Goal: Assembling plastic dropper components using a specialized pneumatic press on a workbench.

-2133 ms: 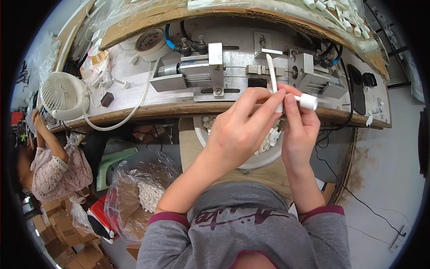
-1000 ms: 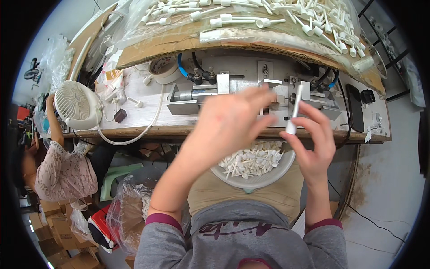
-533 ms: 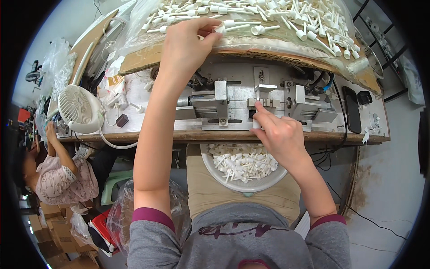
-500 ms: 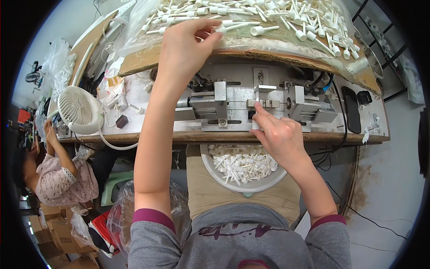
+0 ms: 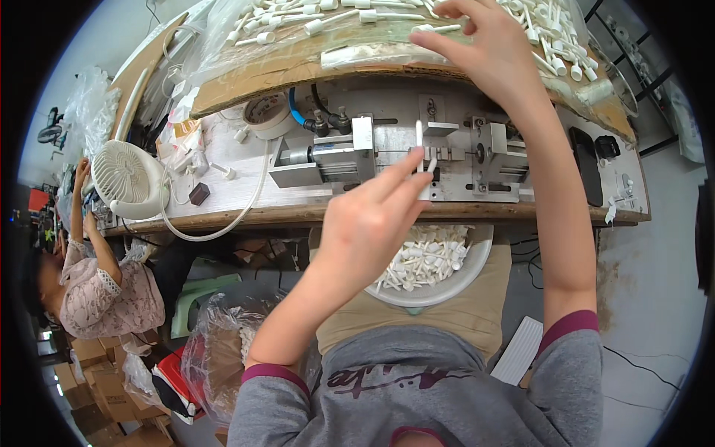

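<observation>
Crosswise, a white stemmed cap [image 5: 444, 28] lies by the right hand [image 5: 497, 48], its grasp parted; the left hand [image 5: 365, 220] pinches a white stem [image 5: 419, 134].

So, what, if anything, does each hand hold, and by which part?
Left hand: seemingly a white stick, around its middle. Right hand: nothing visible.

You are sitting in what is looking like a small workshop: a silver block-shaped metal fixture [image 5: 363, 145] with blue and black hoses [image 5: 295, 109] is standing on the white, wood-edged bench [image 5: 223, 203], white capped plastic sticks [image 5: 369, 16] are lying along the far brown cardboard ledge [image 5: 257, 88], brown cardboard boxes [image 5: 115, 391] are sitting stacked near left, and a co-worker in pink lace [image 5: 119, 299] is sitting left.
</observation>
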Motion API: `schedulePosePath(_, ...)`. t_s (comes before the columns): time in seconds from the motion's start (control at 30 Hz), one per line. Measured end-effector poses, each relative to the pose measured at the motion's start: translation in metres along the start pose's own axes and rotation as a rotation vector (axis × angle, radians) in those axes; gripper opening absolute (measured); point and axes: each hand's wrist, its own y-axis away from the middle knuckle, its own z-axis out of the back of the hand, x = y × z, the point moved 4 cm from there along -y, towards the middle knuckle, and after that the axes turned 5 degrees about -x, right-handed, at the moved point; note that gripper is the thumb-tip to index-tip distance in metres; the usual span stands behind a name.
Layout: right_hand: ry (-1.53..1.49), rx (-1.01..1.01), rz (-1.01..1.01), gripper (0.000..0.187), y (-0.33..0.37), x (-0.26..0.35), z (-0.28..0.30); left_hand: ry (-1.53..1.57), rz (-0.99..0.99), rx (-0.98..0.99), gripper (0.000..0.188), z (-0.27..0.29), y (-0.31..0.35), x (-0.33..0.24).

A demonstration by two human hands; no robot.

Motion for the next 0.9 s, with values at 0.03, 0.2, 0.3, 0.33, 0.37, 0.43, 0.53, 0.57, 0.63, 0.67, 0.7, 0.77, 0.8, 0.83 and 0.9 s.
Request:
schedulePosePath(0.03, 0.059, 0.020, 0.004, 0.030, -0.007, -0.006, -0.013, -0.048, -0.044, -0.002, 0.028, -0.010, 0.005, 0.001)
schedulePosePath(0.2, -0.115, 0.323, -0.199, 0.036, -0.020, -0.024, -0.027, -0.306, -0.117, 0.103, 0.026, -0.042, 0.012, 0.007)
schedulePosePath(0.3, -0.316, 0.329, -0.287, 0.029, -0.007, -0.016, -0.012, -0.356, -0.111, 0.134, 0.026, -0.045, 0.004, 0.008)
schedulePosePath(0.33, -0.370, 0.281, -0.270, 0.026, 0.003, -0.003, 0.000, -0.343, -0.103, 0.153, 0.026, -0.044, 0.003, 0.011)
schedulePosePath(0.37, -0.424, 0.232, -0.254, 0.022, 0.010, 0.006, 0.008, -0.329, -0.096, 0.171, 0.027, -0.044, 0.002, 0.013)
schedulePosePath(0.43, -0.460, 0.132, -0.097, 0.021, 0.026, -0.007, 0.018, -0.291, -0.082, 0.202, 0.027, -0.045, -0.003, 0.010)
schedulePosePath(0.53, -0.572, -0.028, -0.035, 0.024, 0.059, -0.007, 0.023, -0.188, -0.049, 0.232, 0.028, -0.037, -0.006, 0.015)
schedulePosePath(0.57, -0.616, -0.084, -0.046, 0.025, 0.072, -0.003, 0.028, -0.142, -0.038, 0.239, 0.029, -0.032, -0.007, 0.018)
schedulePosePath(0.63, -0.521, -0.014, -0.079, 0.027, 0.099, 0.005, 0.037, -0.069, 0.075, 0.280, 0.032, -0.013, -0.022, 0.023)
schedulePosePath(0.67, -0.476, 0.013, -0.088, 0.026, 0.113, 0.008, 0.038, -0.033, 0.132, 0.303, 0.033, -0.004, -0.031, 0.026)
schedulePosePath(0.7, -0.394, 0.070, -0.034, 0.026, 0.123, 0.013, 0.041, 0.060, 0.107, 0.174, 0.036, 0.007, -0.046, 0.030)
schedulePosePath(0.77, -0.271, 0.154, 0.053, 0.031, 0.145, 0.017, 0.039, 0.128, 0.127, -0.012, 0.036, 0.026, -0.078, 0.043)
schedulePosePath(0.8, -0.261, 0.168, 0.032, 0.028, 0.152, 0.020, 0.036, 0.105, 0.167, -0.078, 0.033, 0.038, -0.095, 0.045)
schedulePosePath(0.83, -0.217, 0.197, 0.073, 0.029, 0.157, 0.023, 0.032, 0.024, 0.217, -0.095, 0.030, 0.045, -0.115, 0.044)
schedulePosePath(0.9, -0.147, 0.221, 0.148, 0.029, 0.164, 0.027, 0.019, -0.198, 0.088, -0.157, 0.028, 0.046, -0.144, 0.066)
